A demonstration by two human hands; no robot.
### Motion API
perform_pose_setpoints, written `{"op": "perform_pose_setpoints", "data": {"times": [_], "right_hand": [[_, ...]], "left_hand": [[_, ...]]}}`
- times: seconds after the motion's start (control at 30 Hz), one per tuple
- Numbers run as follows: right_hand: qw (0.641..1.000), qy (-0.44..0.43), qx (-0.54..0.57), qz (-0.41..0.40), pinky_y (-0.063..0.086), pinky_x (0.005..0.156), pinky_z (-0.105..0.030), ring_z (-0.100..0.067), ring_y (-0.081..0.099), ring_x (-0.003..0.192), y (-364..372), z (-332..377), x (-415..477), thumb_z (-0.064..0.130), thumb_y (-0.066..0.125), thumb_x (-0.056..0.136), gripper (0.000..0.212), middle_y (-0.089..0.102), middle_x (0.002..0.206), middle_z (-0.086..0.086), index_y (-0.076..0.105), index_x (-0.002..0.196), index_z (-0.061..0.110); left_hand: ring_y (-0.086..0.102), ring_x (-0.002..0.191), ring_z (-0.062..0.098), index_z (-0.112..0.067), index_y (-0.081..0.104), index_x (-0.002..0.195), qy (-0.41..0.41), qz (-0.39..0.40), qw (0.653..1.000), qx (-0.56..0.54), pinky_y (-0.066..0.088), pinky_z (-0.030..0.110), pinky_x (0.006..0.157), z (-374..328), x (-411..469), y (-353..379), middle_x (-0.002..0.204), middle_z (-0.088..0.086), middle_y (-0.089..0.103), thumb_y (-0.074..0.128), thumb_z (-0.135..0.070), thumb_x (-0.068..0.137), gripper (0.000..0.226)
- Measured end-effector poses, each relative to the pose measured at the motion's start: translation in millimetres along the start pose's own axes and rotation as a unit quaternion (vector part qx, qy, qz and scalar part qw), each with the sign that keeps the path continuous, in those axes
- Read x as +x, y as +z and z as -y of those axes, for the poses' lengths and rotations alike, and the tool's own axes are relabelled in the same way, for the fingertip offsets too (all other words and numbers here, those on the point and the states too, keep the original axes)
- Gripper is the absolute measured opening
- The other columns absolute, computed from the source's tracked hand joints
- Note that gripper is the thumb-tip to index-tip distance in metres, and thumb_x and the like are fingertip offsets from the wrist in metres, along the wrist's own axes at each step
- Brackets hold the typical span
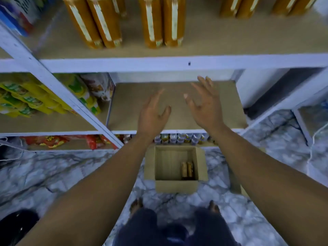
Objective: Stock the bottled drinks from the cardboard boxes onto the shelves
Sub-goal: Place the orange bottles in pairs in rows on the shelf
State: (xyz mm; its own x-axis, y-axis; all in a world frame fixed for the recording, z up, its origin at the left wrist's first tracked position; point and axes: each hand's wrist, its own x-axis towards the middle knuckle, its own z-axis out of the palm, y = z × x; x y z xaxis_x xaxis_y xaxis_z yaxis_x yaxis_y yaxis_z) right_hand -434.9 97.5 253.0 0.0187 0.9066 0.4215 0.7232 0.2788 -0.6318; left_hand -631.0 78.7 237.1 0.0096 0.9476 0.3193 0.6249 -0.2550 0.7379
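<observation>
— While both arms reached toward the shelving, how were the hands held?

— The left hand [152, 112] was open, fingers straight and close together, thumb set apart; it held nothing; the right hand [204, 105] was open as well, fingers spread and raised a little higher; both hovered over the bare board of the middle shelf [127, 107], palms turned partly toward one another, apart from each other.

— And where were the drinks?

— Two amber bottles [187, 170] sat against the right wall inside the cardboard box [175, 186]; whether they stood or lay I could not tell; the box rested open on the marble floor [71, 167], just in front of the shelving and below the hands; tall orange bottles [159, 22] stood in pairs on the upper shelf [230, 38]; a row of capped bottles [181, 138] lined the bottom level just behind the box, only their tops showing.

— What else was around?

— Yellow packets [26, 100] lay in the left bay at middle height; red packets [51, 141] lay below them; the person's feet [136, 205] stood on the floor near the box.
</observation>
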Motion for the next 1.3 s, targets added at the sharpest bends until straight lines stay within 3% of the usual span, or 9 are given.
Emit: {"op": "perform_pose_setpoints", "data": {"times": [0.23, 0.3, 0.4, 0.7, 0.83, 0.9, 1.07, 1.2, 1.3], "right_hand": [[0.974, 0.222, 0.053, -0.011, 0.047, 0.095, -0.026, -0.009, 0.058, 0.111, 51.8, -72.5, -125.0, 0.032, 0.067, 0.098, 0.037, 0.062, 0.126, 0.0, 0.066, 0.128, 0.01], [0.949, 0.311, 0.051, 0.013, 0.043, 0.095, -0.023, -0.003, 0.053, 0.115, 66.1, -95.4, -165.1, 0.035, 0.065, 0.099, 0.039, 0.059, 0.134, 0.003, 0.062, 0.134, 0.017], [0.916, 0.394, 0.069, 0.032, 0.044, 0.108, -0.036, -0.018, 0.052, 0.131, 92.3, -140.8, -224.2, 0.047, 0.061, 0.098, 0.045, 0.056, 0.145, -0.001, 0.059, 0.137, 0.024], [0.878, 0.464, 0.057, 0.101, 0.048, 0.102, -0.035, -0.015, 0.057, 0.123, 232.6, -311.9, -332.3, 0.036, 0.058, 0.102, 0.04, 0.062, 0.134, 0.0, 0.057, 0.14, 0.024], [0.863, 0.485, 0.085, 0.111, 0.047, 0.083, -0.022, -0.006, 0.061, 0.096, 306.3, -378.5, -362.9, 0.029, 0.057, 0.103, 0.034, 0.065, 0.108, 0.01, 0.058, 0.136, 0.023], [0.866, 0.482, 0.073, 0.111, 0.047, 0.076, -0.026, -0.008, 0.061, 0.087, 335.2, -410.3, -375.2, 0.03, 0.054, 0.103, 0.034, 0.067, 0.103, 0.007, 0.058, 0.137, 0.024], [0.857, 0.493, 0.081, 0.124, 0.042, 0.09, -0.024, -0.01, 0.059, 0.111, 386.7, -468.9, -387.6, 0.031, 0.046, 0.107, 0.045, 0.062, 0.131, 0.006, 0.042, 0.151, 0.034], [0.847, 0.504, 0.077, 0.15, 0.038, 0.108, -0.03, -0.016, 0.049, 0.134, 408.4, -493.4, -389.0, 0.029, 0.043, 0.108, 0.05, 0.051, 0.149, 0.004, 0.034, 0.157, 0.028], [0.84, 0.511, 0.062, 0.172, 0.033, 0.117, -0.032, -0.02, 0.039, 0.144, 416.6, -502.5, -390.1, 0.026, 0.042, 0.108, 0.055, 0.042, 0.158, 0.001, 0.026, 0.161, 0.027]], "left_hand": [[0.065, 0.106, 0.009, -0.014, 0.058, 0.138, -0.104, 0.142, 0.981, -0.08, 0.054, 0.034, 0.092, 94.8, -68.8, 55.0, 0.115, -0.001, 0.07, 0.067, -0.024, 0.098, 0.042], [0.066, 0.104, 0.011, -0.017, 0.057, 0.14, -0.142, 0.192, 0.967, -0.087, 0.055, 0.035, 0.092, 127.7, -88.5, 75.5, 0.115, 0.0, 0.07, 0.065, -0.026, 0.1, 0.041], [0.064, 0.107, 0.009, -0.023, 0.055, 0.143, -0.185, 0.243, 0.95, -0.07, 0.055, 0.033, 0.093, 178.1, -120.0, 117.9, 0.12, -0.003, 0.067, 0.062, -0.027, 0.101, 0.042], [0.066, 0.102, 0.004, -0.027, 0.057, 0.137, -0.256, 0.286, 0.922, -0.058, 0.055, 0.039, 0.092, 334.1, -212.3, 303.1, 0.109, -0.008, 0.071, 0.065, -0.029, 0.098, 0.04], [0.066, 0.098, 0.004, -0.027, 0.059, 0.134, -0.26, 0.289, 0.919, -0.059, 0.056, 0.038, 0.09, 398.9, -240.1, 390.4, 0.105, -0.012, 0.069, 0.069, -0.029, 0.095, 0.04], [0.066, 0.095, 0.004, -0.027, 0.059, 0.134, -0.248, 0.286, 0.924, -0.057, 0.058, 0.04, 0.087, 426.6, -249.1, 426.8, 0.102, -0.017, 0.067, 0.07, -0.032, 0.094, 0.042], [0.065, 0.104, 0.009, -0.024, 0.055, 0.142, -0.237, 0.286, 0.928, -0.032, 0.058, 0.042, 0.09, 477.6, -256.8, 496.2, 0.115, -0.011, 0.064, 0.072, -0.032, 0.094, 0.051], [0.058, 0.121, 0.014, -0.025, 0.044, 0.151, -0.237, 0.305, 0.922, -0.029, 0.051, 0.031, 0.095, 492.8, -258.9, 534.6, 0.138, -0.001, 0.059, 0.075, -0.035, 0.093, 0.067], [0.055, 0.129, 0.021, -0.029, 0.033, 0.157, -0.26, 0.32, 0.911, -0.029, 0.049, 0.034, 0.099, 501.8, -262.7, 556.7, 0.148, 0.006, 0.051, 0.078, -0.04, 0.088, 0.082]]}}
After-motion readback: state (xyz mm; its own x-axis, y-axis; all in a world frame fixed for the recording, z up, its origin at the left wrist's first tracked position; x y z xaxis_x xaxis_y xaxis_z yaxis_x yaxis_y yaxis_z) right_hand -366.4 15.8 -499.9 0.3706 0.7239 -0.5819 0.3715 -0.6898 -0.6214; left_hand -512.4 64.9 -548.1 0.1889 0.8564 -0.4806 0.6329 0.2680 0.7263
